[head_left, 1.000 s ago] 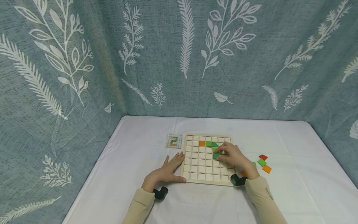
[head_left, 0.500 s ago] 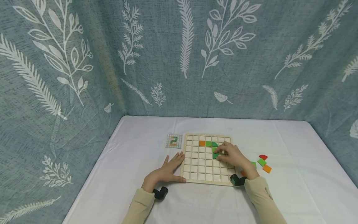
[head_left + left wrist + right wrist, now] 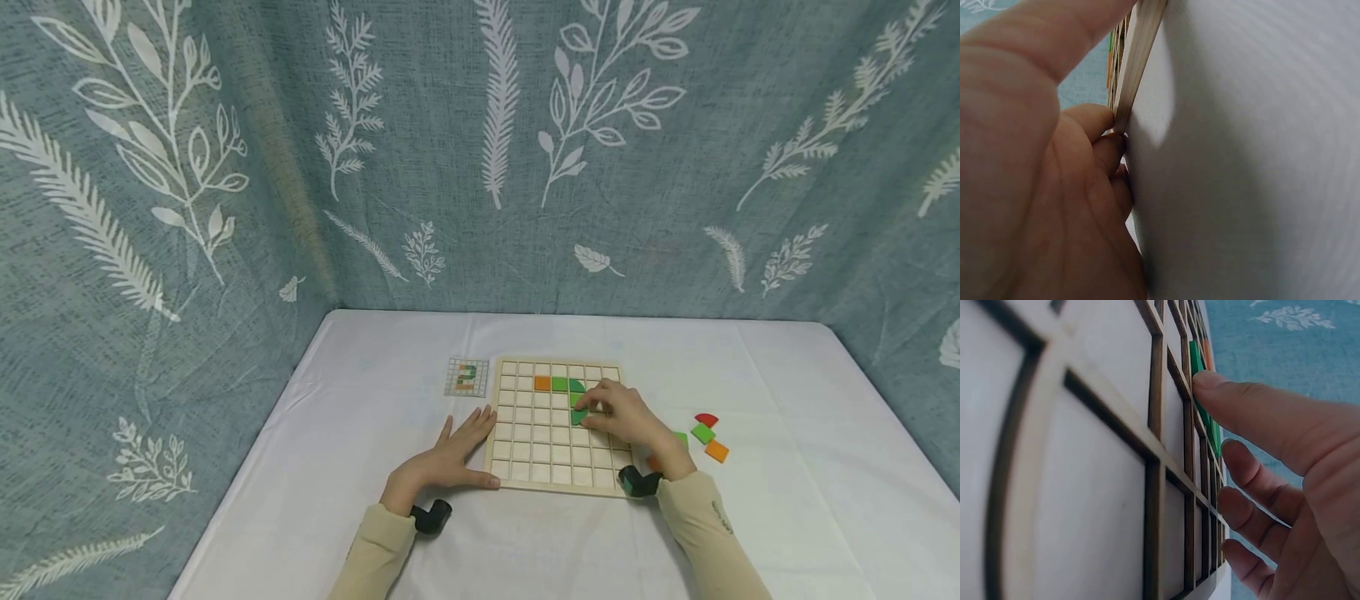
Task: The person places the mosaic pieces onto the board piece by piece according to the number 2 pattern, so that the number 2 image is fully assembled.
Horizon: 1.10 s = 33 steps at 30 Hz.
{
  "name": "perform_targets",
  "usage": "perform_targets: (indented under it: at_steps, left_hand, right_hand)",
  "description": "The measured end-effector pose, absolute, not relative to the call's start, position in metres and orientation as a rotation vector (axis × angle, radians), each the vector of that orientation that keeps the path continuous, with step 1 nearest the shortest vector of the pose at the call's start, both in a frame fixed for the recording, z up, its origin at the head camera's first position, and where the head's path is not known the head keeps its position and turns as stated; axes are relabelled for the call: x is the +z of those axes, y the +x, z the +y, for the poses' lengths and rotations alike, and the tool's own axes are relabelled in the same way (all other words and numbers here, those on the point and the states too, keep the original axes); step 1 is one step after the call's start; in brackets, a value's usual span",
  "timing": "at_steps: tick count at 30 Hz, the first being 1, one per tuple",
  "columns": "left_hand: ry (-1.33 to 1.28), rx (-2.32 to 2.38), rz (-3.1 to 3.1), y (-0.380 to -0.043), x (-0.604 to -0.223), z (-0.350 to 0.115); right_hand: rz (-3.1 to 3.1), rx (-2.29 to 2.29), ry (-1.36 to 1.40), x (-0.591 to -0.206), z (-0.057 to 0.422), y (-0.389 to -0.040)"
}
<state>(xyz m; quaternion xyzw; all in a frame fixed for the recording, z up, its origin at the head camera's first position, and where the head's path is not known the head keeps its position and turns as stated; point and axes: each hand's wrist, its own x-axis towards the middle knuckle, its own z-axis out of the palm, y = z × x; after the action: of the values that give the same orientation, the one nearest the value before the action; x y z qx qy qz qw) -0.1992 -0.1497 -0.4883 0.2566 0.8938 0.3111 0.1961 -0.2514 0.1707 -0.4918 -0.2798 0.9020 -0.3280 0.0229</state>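
A wooden grid board [image 3: 541, 451] lies on the table. My left hand [image 3: 442, 458] rests against its left side with fingers spread, thumb at the near left corner; in the left wrist view its fingertips meet the board's edge [image 3: 1138, 62]. Over the right half of the board, my right hand [image 3: 626, 414] pinches a dark green tile [image 3: 578, 418] between thumb and index finger, low in its cell. Just above it sits a light green tile [image 3: 575, 400], partly covered by fingers. Further up, a row holds an orange tile [image 3: 542, 383], a green tile [image 3: 559, 384] and a dark green rounded tile [image 3: 576, 386].
A small pattern card [image 3: 454, 389] lies left of the board. To the right are a red rounded tile [image 3: 706, 420], a green tile [image 3: 702, 433] and an orange tile [image 3: 717, 452]. Another green tile [image 3: 681, 437] and orange tile [image 3: 652, 463] show partly behind my right wrist.
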Motion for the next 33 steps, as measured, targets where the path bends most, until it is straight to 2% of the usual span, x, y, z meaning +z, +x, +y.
perform_targets:
  at_steps: [33]
  left_hand:
    - [0.694,0.866,2.506,-0.199,-0.489,-0.150]
  right_hand:
    - [2.846,-1.061,-0.812,-0.490,0.213,-0.249]
